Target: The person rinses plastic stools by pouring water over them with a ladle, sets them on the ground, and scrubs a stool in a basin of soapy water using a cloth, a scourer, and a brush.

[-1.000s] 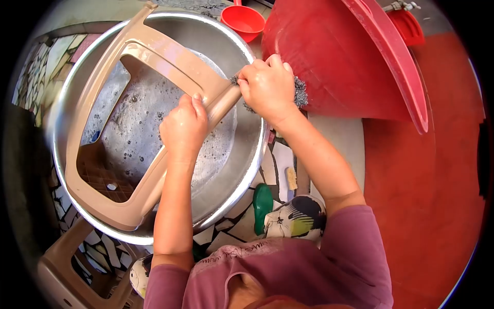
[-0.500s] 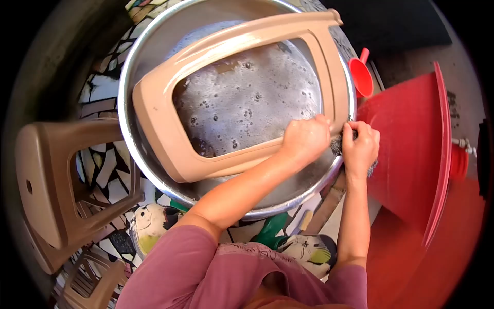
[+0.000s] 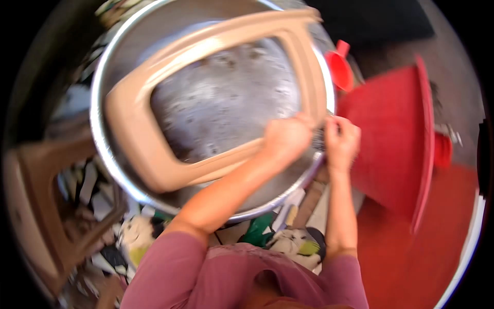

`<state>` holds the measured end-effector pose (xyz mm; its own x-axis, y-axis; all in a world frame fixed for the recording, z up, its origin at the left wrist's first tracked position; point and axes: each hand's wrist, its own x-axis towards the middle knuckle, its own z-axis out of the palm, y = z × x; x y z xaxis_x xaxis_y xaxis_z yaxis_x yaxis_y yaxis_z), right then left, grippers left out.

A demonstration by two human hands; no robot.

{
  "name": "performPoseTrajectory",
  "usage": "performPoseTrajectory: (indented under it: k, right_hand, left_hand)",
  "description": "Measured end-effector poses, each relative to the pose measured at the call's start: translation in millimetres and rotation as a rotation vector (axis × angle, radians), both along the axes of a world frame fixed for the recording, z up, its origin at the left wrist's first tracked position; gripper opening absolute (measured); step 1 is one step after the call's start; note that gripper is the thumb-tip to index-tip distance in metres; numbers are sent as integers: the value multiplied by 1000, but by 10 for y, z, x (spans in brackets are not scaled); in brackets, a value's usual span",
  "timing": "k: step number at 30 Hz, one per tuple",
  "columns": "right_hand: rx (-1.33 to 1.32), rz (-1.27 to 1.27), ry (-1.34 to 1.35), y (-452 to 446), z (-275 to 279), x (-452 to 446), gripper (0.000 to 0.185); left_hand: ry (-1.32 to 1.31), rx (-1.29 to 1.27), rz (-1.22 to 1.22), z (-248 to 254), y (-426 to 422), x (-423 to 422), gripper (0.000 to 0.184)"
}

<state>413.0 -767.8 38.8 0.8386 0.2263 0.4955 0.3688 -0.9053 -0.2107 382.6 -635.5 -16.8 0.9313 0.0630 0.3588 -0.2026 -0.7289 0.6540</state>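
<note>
A tan plastic stool (image 3: 128,110) lies tilted across a large round metal basin (image 3: 99,121), its open side framing the soapy water (image 3: 226,98) below. My left hand (image 3: 288,138) is closed around the stool's lower edge near its right corner. Just right of it, my right hand (image 3: 342,141) pinches a dark grey scouring pad (image 3: 318,139) against the end of the stool, over the basin's rim. Motion blur softens the picture, and my right fingers partly cover the pad.
A big red tub (image 3: 388,139) lies on its side at the right, near a red dipper (image 3: 339,69). Another tan stool (image 3: 31,206) stands at the left on the mosaic floor. By my feet are a green object (image 3: 257,230) and a brush-like item (image 3: 288,216).
The whole view has shifted, so the basin, stool and tub appear farther left. Both hands keep their places on the stool and the pad, with the right hand slightly lower along the stool's end.
</note>
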Motion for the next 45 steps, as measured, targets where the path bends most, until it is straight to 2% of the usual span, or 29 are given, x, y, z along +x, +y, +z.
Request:
performPoseTrajectory:
  k: [1, 3, 4, 6, 9, 11, 14, 16, 18, 19, 21, 23, 24, 26, 27, 29, 30, 32, 33, 34, 35, 36, 37, 38, 40, 42, 43, 44, 45]
  right_hand:
    - [10, 58, -29, 57, -5, -88, 6]
    - [-14, 172, -82, 157, -56, -33, 2]
    - [66, 115, -92, 112, -143, 85, 4]
    - [-54, -100, -65, -112, -123, 281, 8]
    - [-28, -132, -3, -447, -57, 227, 10]
    - [262, -51, 93, -627, 7, -24, 9]
    - [287, -167, 206, -1335, -102, -543, 9]
    - [240, -316, 231, -1951, -391, -1036, 9]
    - [214, -590, 272, -2661, -764, -1646, 11]
    - [319, -740, 317, -3061, -996, -1987, 16]
    - [312, -1001, 389, -3576, -1307, -2553, 20]
    - [164, -1226, 515, -3757, -1474, -2832, 24]
    - [178, -1209, 534, -3789, -1596, -2883, 24]
    - [-197, -940, 237, -3779, -1744, -2834, 29]
    - [-82, -856, 279, -3510, -1568, -2559, 29]
    - [409, -589, 320, -2939, -1329, -1995, 24]
    - [571, -406, 357, -2527, -1130, -1695, 22]
    - [721, -36, 471, -1751, -821, -1183, 20]
    - [564, 198, 452, -1433, -831, -989, 24]
    - [445, 369, 618, -1117, -727, -856, 26]
    - [313, 590, 668, -856, -925, -740, 30]
    - [173, 806, 704, -590, -1117, -657, 35]
    - [-131, 875, 870, -267, -1169, -617, 37]
    - [-447, 922, 1023, 46, -1201, -575, 39]
    - [-663, 929, 1135, 483, -1500, -480, 40]
    - [-909, 749, 1098, 677, -1769, -280, 38]
    - [-720, 697, 1060, 547, -1709, -183, 33]
    - [-548, 631, 1025, 377, -1499, -126, 28]
    - [-241, 587, 1026, 112, -1261, -99, 23]
  left_hand:
    - [27, -110, 22, 29, 27, -18, 23]
    - [180, 36, 88, 100, 41, 58, 33]
    - [191, 39, 100, 125, 35, 82, 33]
    - [198, 70, 73, 104, -45, 98, 34]
    - [176, 141, 64, 88, -96, 74, 34]
    - [232, 170, 160, 106, -40, 114, 34]
    - [229, 225, 152, 101, -31, 141, 36]
    - [241, 234, 154, 97, -14, 131, 38]
    - [214, 206, 170, 65, -1, 125, 38]
    - [209, 192, 174, 74, -1, 111, 38]
    - [206, 204, 183, 87, 5, 116, 38]
    - [210, 220, 194, 99, 27, 115, 39]
    - [220, 199, 197, 113, 24, 128, 40]
    - [230, 196, 227, 121, 77, 191, 41]
    - [194, 181, 222, 111, 132, 229, 43]
    - [153, 157, 218, 99, 276, 369, 46]
    - [147, 142, 222, 105, 357, 466, 48]
    - [184, 193, 206, 92, 526, 655, 52]
    - [181, 186, 197, 67, 630, 751, 52]
    - [168, 186, 185, 95, 675, 806, 53]
    - [179, 194, 200, 228, 610, 799, 53]
    - [327, 201, 280, 396, 464, 791, 46]
    - [470, 203, 358, 516, 428, 779, 41]
    - [472, 202, 362, 593, 498, 765, 41]
    - [470, 246, 327, 645, 583, 778, 50]
    - [187, -23, 161, 415, 912, 939, 46]
    - [72, 16, 156, 260, 1109, 1167, 45]
    - [138, 10, 154, 251, 1131, 1196, 44]
    - [103, -37, 107, 208, 1110, 1184, 44]
